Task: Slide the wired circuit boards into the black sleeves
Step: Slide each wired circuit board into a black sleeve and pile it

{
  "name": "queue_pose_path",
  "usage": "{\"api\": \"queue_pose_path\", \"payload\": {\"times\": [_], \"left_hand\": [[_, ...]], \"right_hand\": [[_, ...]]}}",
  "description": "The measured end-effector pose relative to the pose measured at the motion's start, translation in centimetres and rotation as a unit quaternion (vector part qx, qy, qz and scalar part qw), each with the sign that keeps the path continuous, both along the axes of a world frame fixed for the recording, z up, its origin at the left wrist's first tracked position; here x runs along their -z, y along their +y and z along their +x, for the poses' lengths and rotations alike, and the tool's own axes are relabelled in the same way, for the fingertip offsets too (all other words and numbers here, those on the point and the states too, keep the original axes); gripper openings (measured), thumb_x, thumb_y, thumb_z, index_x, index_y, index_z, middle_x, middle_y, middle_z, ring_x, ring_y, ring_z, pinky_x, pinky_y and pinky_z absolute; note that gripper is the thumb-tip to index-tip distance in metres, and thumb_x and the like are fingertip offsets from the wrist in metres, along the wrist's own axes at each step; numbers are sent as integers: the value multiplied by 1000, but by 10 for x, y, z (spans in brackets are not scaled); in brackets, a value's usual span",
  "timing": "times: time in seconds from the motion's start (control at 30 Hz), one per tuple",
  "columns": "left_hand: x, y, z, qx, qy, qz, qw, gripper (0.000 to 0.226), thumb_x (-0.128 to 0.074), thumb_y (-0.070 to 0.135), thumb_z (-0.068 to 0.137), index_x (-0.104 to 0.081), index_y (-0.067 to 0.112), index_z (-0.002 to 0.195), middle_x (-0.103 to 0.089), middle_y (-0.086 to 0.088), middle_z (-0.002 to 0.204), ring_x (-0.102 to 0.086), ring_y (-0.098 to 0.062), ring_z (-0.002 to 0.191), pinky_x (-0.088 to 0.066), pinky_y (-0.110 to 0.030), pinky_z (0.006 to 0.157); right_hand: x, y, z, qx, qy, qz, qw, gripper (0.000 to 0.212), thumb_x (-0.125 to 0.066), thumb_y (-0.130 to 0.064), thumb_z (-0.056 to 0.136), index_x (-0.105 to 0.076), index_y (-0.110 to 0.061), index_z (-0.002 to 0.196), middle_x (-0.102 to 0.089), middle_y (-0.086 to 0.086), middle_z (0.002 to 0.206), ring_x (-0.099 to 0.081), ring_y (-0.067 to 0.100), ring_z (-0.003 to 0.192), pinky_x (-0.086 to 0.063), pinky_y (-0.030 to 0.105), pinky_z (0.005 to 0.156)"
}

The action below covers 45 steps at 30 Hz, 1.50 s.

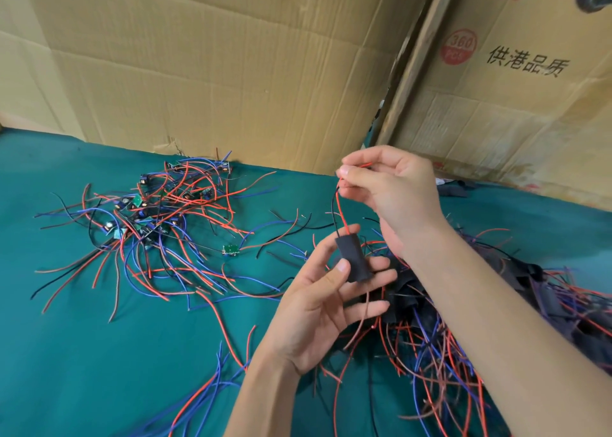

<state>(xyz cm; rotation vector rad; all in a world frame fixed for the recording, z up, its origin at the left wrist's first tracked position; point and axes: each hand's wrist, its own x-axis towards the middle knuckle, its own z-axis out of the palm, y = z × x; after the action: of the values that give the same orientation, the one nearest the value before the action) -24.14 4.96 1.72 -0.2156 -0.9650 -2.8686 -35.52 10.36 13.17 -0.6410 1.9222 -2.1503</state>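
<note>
My left hand (319, 299) holds a black sleeve (353, 258) upright between thumb and fingers, above the green cloth. A red and a black wire (341, 209) come out of the sleeve's top end. My right hand (385, 185) pinches those wires higher up, between thumb and forefinger. The board inside the sleeve is hidden. A pile of bare wired circuit boards (155, 204) with red, blue and black leads lies at the left. A lone green board (230, 250) sits nearer the middle.
A heap of sleeved boards with trailing wires (463, 320) lies under my right forearm. A few loose black sleeves (455, 188) lie at the back right. Cardboard sheets (215, 65) stand along the far edge of the green table (99, 354).
</note>
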Motion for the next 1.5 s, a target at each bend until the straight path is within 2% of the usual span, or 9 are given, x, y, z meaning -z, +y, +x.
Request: {"api": "queue_pose_path", "payload": {"times": [0.33, 0.67, 0.9, 1.0, 1.07, 1.13, 1.33, 1.4, 1.5], "left_hand": [[2, 5, 2, 65, -2, -68, 996, 43, -67, 28, 95, -56, 22, 136, -62, -28, 132, -73, -32, 100, -58, -34, 85], [5, 14, -3, -70, -79, -126, 986, 39, -69, 4, 84, -69, 11, 122, -70, -24, 120, -72, -37, 102, -59, -29, 76], [2, 13, -2, -135, -104, -162, 972, 27, -78, 13, 81, -76, 13, 108, -75, -20, 106, -76, -30, 88, -56, -24, 59], [4, 14, -3, -173, -108, -173, 964, 22, -75, 8, 82, -76, 8, 104, -76, -20, 99, -75, -28, 77, -54, -23, 52], [7, 14, -3, -220, -114, -211, 946, 18, -75, -1, 85, -77, 11, 98, -75, -14, 88, -72, -21, 72, -55, -24, 52], [9, 14, -4, -279, -122, -295, 906, 18, -79, 2, 83, -78, 17, 91, -75, -5, 79, -67, -14, 68, -55, -26, 54], [13, 13, -6, -401, -88, -551, 727, 30, -76, 58, 71, -76, 30, 82, -68, 16, 78, -57, -1, 81, -45, -21, 77], [15, 11, -6, -386, -88, -580, 712, 36, -67, 64, 75, -76, 30, 82, -68, 15, 76, -53, -4, 79, -44, -24, 77], [14, 14, -5, -348, -97, -587, 724, 36, -64, 60, 81, -72, 24, 79, -67, 9, 69, -55, -7, 66, -48, -32, 69]], "right_hand": [[-17, 35, -16, 148, 45, -91, 984, 22, -68, 13, 85, -70, -8, 78, -67, 4, 62, -63, 15, 54, -53, 23, 59], [0, 120, -13, 245, 118, 50, 961, 19, -75, -7, 77, -76, -25, 72, -73, 3, 65, -71, 15, 57, -61, 33, 65], [-6, 135, 4, 136, 150, 194, 960, 30, -74, 5, 83, -76, -25, 76, -73, 6, 65, -70, 19, 53, -58, 27, 54], [-17, 136, 11, 82, 187, 341, 918, 24, -76, 2, 81, -75, -22, 75, -73, 0, 66, -72, 17, 57, -57, 28, 57], [-30, 134, 7, 102, 263, 478, 832, 20, -78, -12, 79, -72, -29, 74, -74, -11, 72, -73, 10, 71, -55, 28, 68], [-43, 121, 14, 110, 331, 587, 731, 15, -79, -25, 78, -69, -36, 83, -76, -13, 93, -68, 22, 97, -53, 36, 84], [-46, 25, 29, -50, 416, 509, 752, 12, -68, -26, 80, -74, -27, 91, -74, -10, 90, -64, 20, 93, -53, 36, 88], [-34, -13, 17, -103, 394, 555, 725, 13, -64, -18, 80, -72, -25, 86, -73, 0, 96, -66, 23, 97, -55, 36, 88], [-5, -56, 1, -179, 352, 645, 655, 10, -71, -16, 82, -75, -24, 87, -74, 5, 97, -66, 19, 90, -51, 27, 66]]}}
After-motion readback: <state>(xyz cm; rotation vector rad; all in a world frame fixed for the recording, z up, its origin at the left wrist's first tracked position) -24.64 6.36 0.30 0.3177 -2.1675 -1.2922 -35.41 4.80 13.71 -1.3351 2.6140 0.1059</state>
